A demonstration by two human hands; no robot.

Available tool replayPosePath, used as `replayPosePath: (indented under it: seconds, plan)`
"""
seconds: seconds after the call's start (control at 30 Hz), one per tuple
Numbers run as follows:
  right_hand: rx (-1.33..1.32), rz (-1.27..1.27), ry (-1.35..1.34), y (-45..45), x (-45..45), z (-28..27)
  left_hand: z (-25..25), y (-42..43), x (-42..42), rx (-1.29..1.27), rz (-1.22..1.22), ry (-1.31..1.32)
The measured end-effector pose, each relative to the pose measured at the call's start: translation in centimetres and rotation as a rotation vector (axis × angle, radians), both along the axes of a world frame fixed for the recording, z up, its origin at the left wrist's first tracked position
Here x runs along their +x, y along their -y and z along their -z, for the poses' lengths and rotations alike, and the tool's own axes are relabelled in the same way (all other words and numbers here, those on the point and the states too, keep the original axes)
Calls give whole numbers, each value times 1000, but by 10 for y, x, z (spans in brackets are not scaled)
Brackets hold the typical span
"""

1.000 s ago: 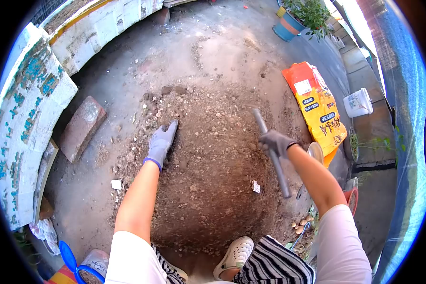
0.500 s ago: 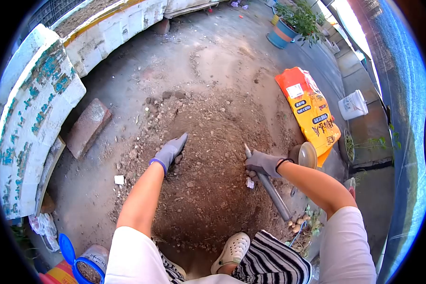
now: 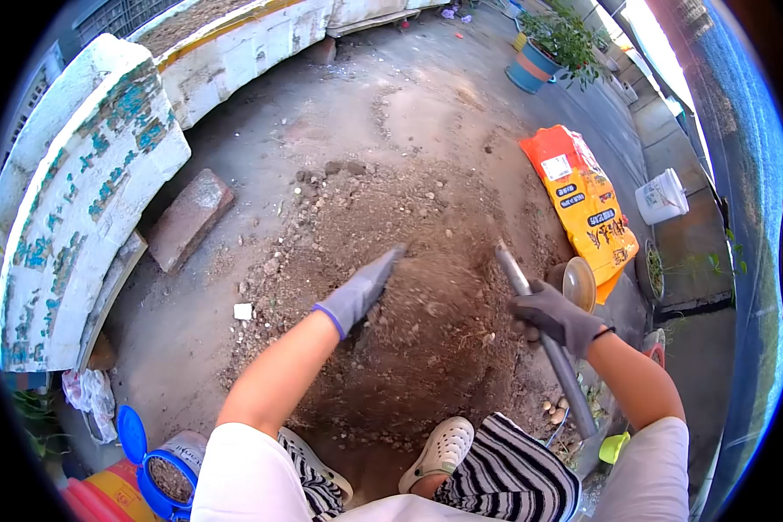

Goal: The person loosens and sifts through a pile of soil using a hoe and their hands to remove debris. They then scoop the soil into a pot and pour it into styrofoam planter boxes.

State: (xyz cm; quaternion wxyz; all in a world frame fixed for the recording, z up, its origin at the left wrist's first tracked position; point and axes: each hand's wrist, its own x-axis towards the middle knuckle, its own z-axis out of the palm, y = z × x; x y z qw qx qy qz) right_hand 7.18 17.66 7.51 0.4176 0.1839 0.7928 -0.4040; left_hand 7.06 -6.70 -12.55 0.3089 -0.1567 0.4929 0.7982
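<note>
A heap of loose brown soil (image 3: 435, 365) spreads over the ground in front of me, blurred by motion near its middle. My left hand (image 3: 358, 291), in a grey glove, lies against the soil on its left side with the fingers stretched out. In my right hand (image 3: 561, 315), also gloved, is a long grey metal pipe (image 3: 570, 383). It slants from the soil's right side back towards my knee, its upper end close to the dirt. Whether that end touches the soil, I cannot tell.
To the right lie an orange and yellow bag (image 3: 587, 204) and a round bowl (image 3: 579, 284), with a white bucket (image 3: 661, 197) beyond. A brick (image 3: 191, 219) lies left, near the white wall (image 3: 87, 200). At lower left stands an open blue-lidded tub (image 3: 170, 478).
Both hands have shifted to the right, the right one carrying the pipe. Soil between them is now smeared by motion. The whole view has moved slightly, and a yellow-green object appears at lower right.
</note>
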Motion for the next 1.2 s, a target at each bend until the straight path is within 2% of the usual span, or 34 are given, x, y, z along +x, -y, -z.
replayPosePath:
  seconds: [0.07, 0.13, 0.17, 0.23, 0.27, 0.3, 0.33, 0.37, 0.4, 0.43, 0.47, 0.5, 0.57, 0.67, 0.7, 0.8, 0.87, 0.9, 0.97, 1.0, 1.03, 1.1, 1.13, 1.2]
  plan:
    - [80, -10, -118, -7, -10, -5, -6, -10, -1, 38, -9, -43]
    - [137, 3, -236, 0, -30, -4, -9, -13, -8, -71, -8, -559]
    - [139, -3, -235, 1, -42, 2, -10, -13, -13, -70, -14, -557]
    - [87, 61, -371, 0, -85, 37, -21, -2, -32, -285, 54, -363]
    - [87, 52, -368, 1, -107, 56, -14, 7, -42, -368, 10, -382]
    - [154, 38, -437, 4, -132, 76, 8, 21, -52, -540, -63, -416]
    - [223, 29, -503, 8, -153, 93, 5, 39, -52, -634, -164, -405]
    - [223, 23, -498, 14, -169, 103, 46, 57, -64, -669, -325, -493]
    - [162, 73, -459, 21, -185, 112, 22, 76, -51, -940, -415, -429]
    - [109, 129, -417, 23, -194, 122, 38, 99, -52, -1101, -379, -385]
    - [117, 128, -415, 23, -205, 135, 77, 119, -57, -1271, -375, -331]
    - [67, 198, -430, 23, -216, 150, 75, 127, -53, -1397, -298, -139]
    - [20, 255, -446, 19, -237, 176, 98, 141, -51, -1444, -288, -74]
    - [41, 170, -266, 23, -245, 188, 120, 145, -60, -1550, -276, -70]
    - [40, 161, -261, 35, -240, 182, 122, 145, -67, -1552, -279, -60]
    - [-17, 255, -186, 38, -230, 185, 125, 122, -93, -1383, -233, -286]
    - [-194, 219, 110, 23, -230, 201, 125, 96, -103, -1363, -309, -334]
    - [-101, 43, 163, 36, -214, 183, 124, 94, -105, -1360, -302, -338]
    - [-6, -96, 78, 63, -176, 155, 120, 93, -108, -1130, -340, -369]
    - [-11, -87, 77, 58, -172, 155, 103, 89, -103, -1004, -352, -321]
    - [5, -121, 108, 55, -168, 157, 101, 83, -98, -1010, -344, -325]
    - [7, -157, 140, 59, -155, 149, 95, 74, -84, -870, -228, -248]
    - [119, -247, 137, 65, -145, 134, 73, 72, -77, -842, -160, -178]
    - [259, -359, 149, 73, -127, 114, 96, 70, -72, -797, -133, -142]
